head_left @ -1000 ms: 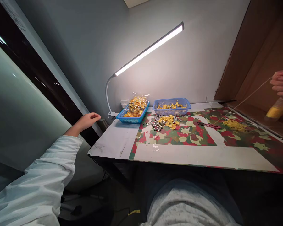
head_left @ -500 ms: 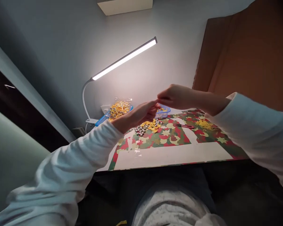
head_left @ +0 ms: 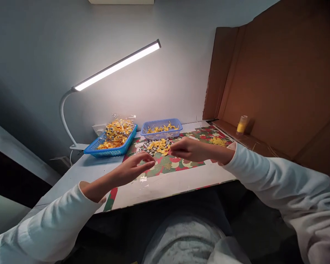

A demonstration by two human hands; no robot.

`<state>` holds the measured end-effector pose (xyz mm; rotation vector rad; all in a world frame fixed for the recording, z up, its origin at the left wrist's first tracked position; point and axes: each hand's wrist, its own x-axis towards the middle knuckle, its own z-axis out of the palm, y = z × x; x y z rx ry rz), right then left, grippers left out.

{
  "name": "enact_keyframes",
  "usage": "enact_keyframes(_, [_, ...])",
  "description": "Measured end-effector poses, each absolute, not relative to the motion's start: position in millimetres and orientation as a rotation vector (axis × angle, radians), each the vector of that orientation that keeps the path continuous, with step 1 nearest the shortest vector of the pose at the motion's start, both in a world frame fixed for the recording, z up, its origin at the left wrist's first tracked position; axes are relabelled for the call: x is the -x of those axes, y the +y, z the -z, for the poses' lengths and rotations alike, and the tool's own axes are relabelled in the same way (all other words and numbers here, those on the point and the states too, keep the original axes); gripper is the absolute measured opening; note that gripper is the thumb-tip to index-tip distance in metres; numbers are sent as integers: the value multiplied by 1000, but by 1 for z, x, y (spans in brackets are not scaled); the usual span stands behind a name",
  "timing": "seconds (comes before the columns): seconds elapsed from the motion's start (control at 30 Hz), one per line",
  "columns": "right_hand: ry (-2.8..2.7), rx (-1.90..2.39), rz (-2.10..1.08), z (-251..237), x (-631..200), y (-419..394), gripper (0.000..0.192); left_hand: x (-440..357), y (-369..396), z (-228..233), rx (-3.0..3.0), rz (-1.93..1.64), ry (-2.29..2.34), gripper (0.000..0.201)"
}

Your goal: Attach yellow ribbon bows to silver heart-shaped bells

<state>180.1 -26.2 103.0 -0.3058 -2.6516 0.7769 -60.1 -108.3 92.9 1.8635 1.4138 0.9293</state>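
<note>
My left hand (head_left: 132, 169) hovers above the table's front part, its thumb and fingers apart and nothing visible between them. To its right, my right hand (head_left: 191, 148) has its fingers pressed together; whatever they may hold is hidden or too small to name. Just beyond both hands lies a pile of small shiny silver balls (head_left: 151, 146), with yellow petal-like pieces (head_left: 163, 146) heaped among and beside them. My right fingertips are nearest to the yellow pieces; I cannot tell if they touch.
A blue basket (head_left: 110, 151) at left overflows with yellow and silver pieces. A purple-blue basket (head_left: 161, 135) by the wall holds yellow pieces. Yellow strands (head_left: 218, 141) lie at right. A lit lamp (head_left: 118, 66) leans over the table; cardboard (head_left: 277, 80) with a yellow bottle (head_left: 241, 125) stands right.
My hands were raised with fingertips meeting; now they are lower and apart, the left hand opened. The view has shifted right, and both baskets show more fully.
</note>
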Motion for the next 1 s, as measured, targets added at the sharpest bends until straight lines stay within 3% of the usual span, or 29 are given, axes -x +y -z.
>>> enact_keyframes(0.13, [-2765,278,-605,-104,-178,-24,28,37,-93,-90,-1858,-1229,1340,35])
enact_keyframes(0.4, [-2854,479,-355,-88,-181,15,21,10,-38,-60,-1177,-684,945,38])
enact_keyframes(0.63, [-2791,562,-416,-63,-188,33,25,10,-28,-32,-1231,-908,1001,46])
enact_keyframes(0.8, [-2809,885,107,-43,-199,62,16,12,-13,-16,-1267,-1093,1192,47])
enact_keyframes(1.0, [-3047,573,315,-26,-199,72,18,13,-11,-7,-1379,-1147,1300,45])
